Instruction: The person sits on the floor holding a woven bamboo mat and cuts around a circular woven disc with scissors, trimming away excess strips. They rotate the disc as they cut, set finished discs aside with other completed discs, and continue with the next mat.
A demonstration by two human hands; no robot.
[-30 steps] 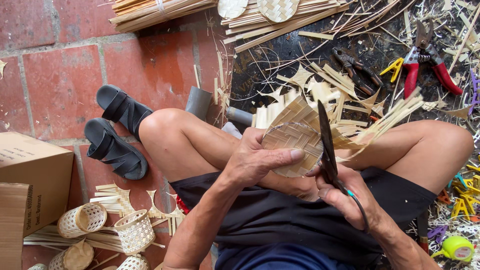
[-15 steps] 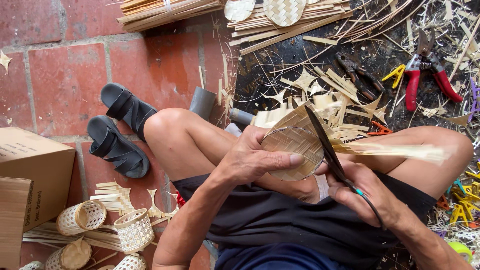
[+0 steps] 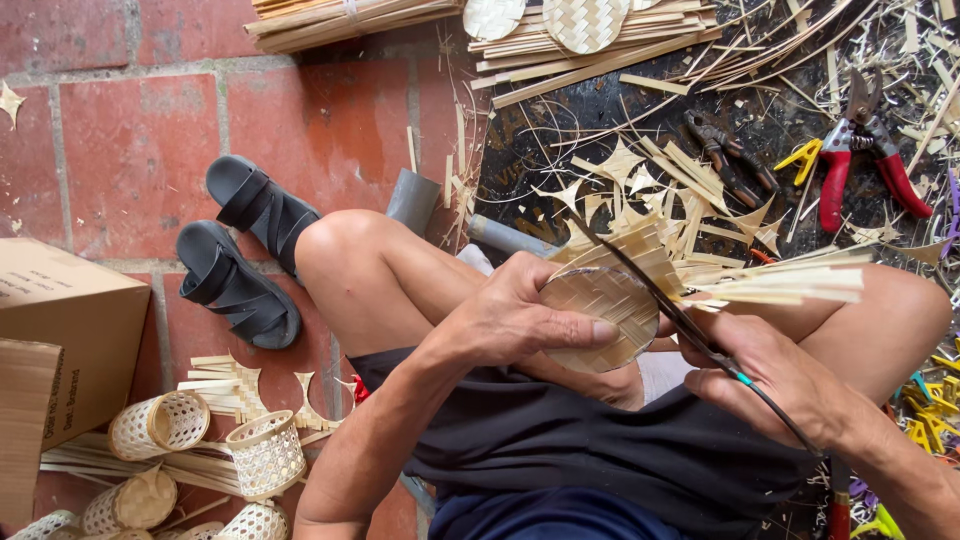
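While the left hand [image 3: 520,318] is clamping the round woven bamboo disc [image 3: 600,315] from the left, the thumb is lying flat across the disc's face and the fingers are curling under it, out of view. Grip is closed on the disc, wrist bent inward, forearm coming up from bottom centre across the lap.

The disc is sitting above the lap, between the two knees, tilted toward the camera. Loose uncut bamboo strips [image 3: 790,283] are fanning out from its right edge, over the right thigh.

The right hand [image 3: 775,385] is wrapping around the handles of long dark scissors [image 3: 665,300], fingers closed on them. Blades are angling up and left, running along the disc's right rim where the strips start. Can't tell whether the blades are parted or meeting. Right forearm is entering from the bottom right corner.

The person is sitting cross-legged on a red brick floor [image 3: 130,130], wearing dark shorts.

Around them:
- pair of dark sandals [image 3: 245,250] just beside the left knee
- cardboard box [image 3: 60,340] at the left edge
- small woven baskets [image 3: 210,450] lying on strips at lower left
- red-handled pliers [image 3: 860,150] and dark pliers [image 3: 730,155] on the dark mat [image 3: 540,150] at upper right, among bamboo offcuts
- two more woven discs [image 3: 560,18] on a strip bundle at top centre
- yellow clips [image 3: 925,420] by the right knee
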